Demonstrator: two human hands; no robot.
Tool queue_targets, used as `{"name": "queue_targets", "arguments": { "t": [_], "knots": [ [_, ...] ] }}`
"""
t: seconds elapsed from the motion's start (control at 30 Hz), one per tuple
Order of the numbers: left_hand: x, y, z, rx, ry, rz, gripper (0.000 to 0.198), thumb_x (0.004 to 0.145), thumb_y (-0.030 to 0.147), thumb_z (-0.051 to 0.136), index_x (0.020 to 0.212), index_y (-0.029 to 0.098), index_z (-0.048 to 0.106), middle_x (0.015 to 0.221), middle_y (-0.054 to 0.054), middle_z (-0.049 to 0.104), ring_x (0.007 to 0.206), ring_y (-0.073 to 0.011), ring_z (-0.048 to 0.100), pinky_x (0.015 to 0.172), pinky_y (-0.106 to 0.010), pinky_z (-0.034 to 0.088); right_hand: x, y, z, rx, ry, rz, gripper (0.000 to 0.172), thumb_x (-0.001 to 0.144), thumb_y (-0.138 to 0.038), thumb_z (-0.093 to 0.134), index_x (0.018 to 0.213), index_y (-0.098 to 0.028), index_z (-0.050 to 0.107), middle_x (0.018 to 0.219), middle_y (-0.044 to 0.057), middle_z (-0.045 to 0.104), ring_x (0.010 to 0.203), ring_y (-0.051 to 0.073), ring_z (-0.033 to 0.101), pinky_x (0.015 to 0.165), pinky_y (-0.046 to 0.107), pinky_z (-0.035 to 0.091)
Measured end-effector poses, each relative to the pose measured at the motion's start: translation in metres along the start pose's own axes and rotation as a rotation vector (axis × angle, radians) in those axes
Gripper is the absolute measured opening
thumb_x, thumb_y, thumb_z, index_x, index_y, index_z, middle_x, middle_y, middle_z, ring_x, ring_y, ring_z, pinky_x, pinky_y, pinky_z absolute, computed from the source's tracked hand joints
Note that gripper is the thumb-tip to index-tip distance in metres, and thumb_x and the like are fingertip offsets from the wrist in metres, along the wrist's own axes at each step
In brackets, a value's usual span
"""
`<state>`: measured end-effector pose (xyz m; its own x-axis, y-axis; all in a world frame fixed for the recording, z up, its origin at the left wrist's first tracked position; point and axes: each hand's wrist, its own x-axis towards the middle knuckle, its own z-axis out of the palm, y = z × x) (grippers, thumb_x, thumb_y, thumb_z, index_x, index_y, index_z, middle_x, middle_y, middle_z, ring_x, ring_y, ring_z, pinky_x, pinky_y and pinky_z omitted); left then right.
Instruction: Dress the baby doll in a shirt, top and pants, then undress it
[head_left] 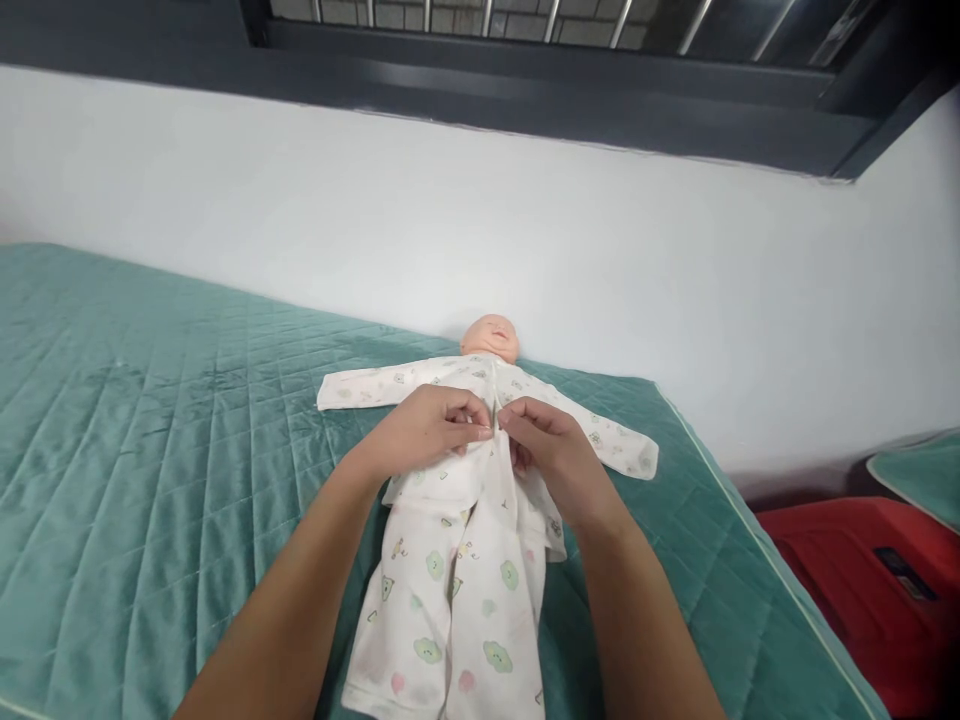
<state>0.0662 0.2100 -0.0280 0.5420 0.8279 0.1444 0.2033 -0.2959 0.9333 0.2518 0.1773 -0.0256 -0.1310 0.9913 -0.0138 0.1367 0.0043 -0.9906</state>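
Note:
A baby doll [491, 338] lies on its back, head toward the wall, with its arms spread out to both sides. It wears a white patterned long-sleeved top [442, 485] and matching trousers [420, 610]. Over the chest, my left hand [442, 428] pinches one front edge of the top. Just across from it, my right hand [541, 432] pinches the other edge, the fingertips of both hands nearly meeting. Any button or snap between the fingers is too small or hidden to make out. Below the hands, the front edges overlap loosely.
A green quilted cover [187, 480] spreads under the doll, its edge dropping off at the right. Behind stands a white wall [300, 220] beneath a dark window frame [525, 85] with metal bars. A red plastic object [847, 590] sits at lower right, beside the bed.

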Motion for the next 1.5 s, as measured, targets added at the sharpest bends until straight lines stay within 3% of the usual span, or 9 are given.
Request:
{"name": "queue_targets", "arguments": {
  "t": [0.13,0.27,0.5,0.7,0.83,0.97,1.13,1.5],
  "knots": [
    [-0.002,-0.001,-0.002,-0.165,-0.049,-0.064,0.018,0.080,0.035,0.066,0.083,0.018,0.067,0.067,-0.003,0.066,0.057,-0.0115,0.056,0.051,-0.022,0.040,0.000,0.001,0.002,-0.036,-0.008,0.021,0.028,0.084,-0.042,0.063,0.067,-0.020,0.058,0.053,-0.004,0.052,0.051,0.011,0.046,0.053,0.025,0.037],
    [-0.001,-0.006,-0.002,-0.270,-0.077,-0.074,0.015,0.079,0.031,0.069,0.084,0.017,0.068,0.066,-0.003,0.066,0.060,-0.0119,0.060,0.059,-0.024,0.048,0.000,0.005,0.002,-0.095,-0.012,0.008,0.033,0.088,-0.047,0.058,0.069,-0.020,0.058,0.054,-0.003,0.056,0.052,0.012,0.049,0.054,0.025,0.038],
    [0.003,-0.012,0.002,-0.367,-0.042,-0.125,0.020,0.077,0.032,0.074,0.080,0.016,0.063,0.064,-0.003,0.065,0.058,-0.0113,0.060,0.059,-0.025,0.050,0.001,0.013,0.002,-0.066,-0.021,-0.002,0.034,0.091,-0.045,0.055,0.069,-0.019,0.058,0.055,-0.002,0.060,0.052,0.012,0.052,0.054,0.024,0.041],
    [0.003,-0.009,0.003,-0.282,-0.021,-0.175,0.013,0.077,0.025,0.071,0.076,0.015,0.063,0.064,-0.003,0.065,0.057,-0.0105,0.060,0.056,-0.022,0.049,0.002,0.013,0.003,0.064,-0.023,0.030,0.025,0.090,-0.042,0.057,0.078,-0.020,0.058,0.067,0.000,0.066,0.055,0.012,0.060,0.052,0.023,0.043],
    [0.002,-0.005,0.001,-0.214,-0.054,-0.170,0.016,0.078,0.030,0.070,0.078,0.014,0.065,0.067,-0.003,0.065,0.059,-0.0105,0.061,0.058,-0.022,0.051,0.003,0.013,0.002,0.120,-0.039,0.036,0.025,0.091,-0.042,0.056,0.080,-0.020,0.056,0.068,0.001,0.069,0.055,0.013,0.064,0.052,0.023,0.045],
    [0.001,-0.005,0.000,-0.172,-0.073,-0.190,0.020,0.075,0.031,0.072,0.086,0.015,0.066,0.072,-0.002,0.067,0.064,-0.0117,0.064,0.061,-0.023,0.053,0.002,0.013,0.002,0.128,-0.023,0.024,0.024,0.092,-0.040,0.056,0.079,-0.020,0.055,0.066,0.000,0.068,0.055,0.013,0.065,0.051,0.022,0.046],
    [0.002,-0.008,0.000,-0.171,-0.081,-0.189,0.017,0.073,0.015,0.061,0.089,0.017,0.064,0.075,-0.001,0.068,0.066,-0.0116,0.065,0.065,-0.023,0.054,0.003,0.015,0.002,0.101,-0.032,0.028,0.025,0.092,-0.041,0.054,0.079,-0.020,0.055,0.070,0.003,0.071,0.058,0.015,0.067,0.051,0.022,0.047],
    [0.000,-0.001,0.002,-0.075,-0.053,-0.199,0.022,0.066,0.013,0.055,0.085,0.017,0.065,0.066,0.002,0.064,0.058,-0.0106,0.062,0.058,-0.021,0.048,0.003,0.013,0.004,0.041,-0.022,0.037,0.023,0.091,-0.041,0.054,0.081,-0.020,0.053,0.070,0.003,0.071,0.056,0.015,0.066,0.049,0.021,0.046]
  ]
}}
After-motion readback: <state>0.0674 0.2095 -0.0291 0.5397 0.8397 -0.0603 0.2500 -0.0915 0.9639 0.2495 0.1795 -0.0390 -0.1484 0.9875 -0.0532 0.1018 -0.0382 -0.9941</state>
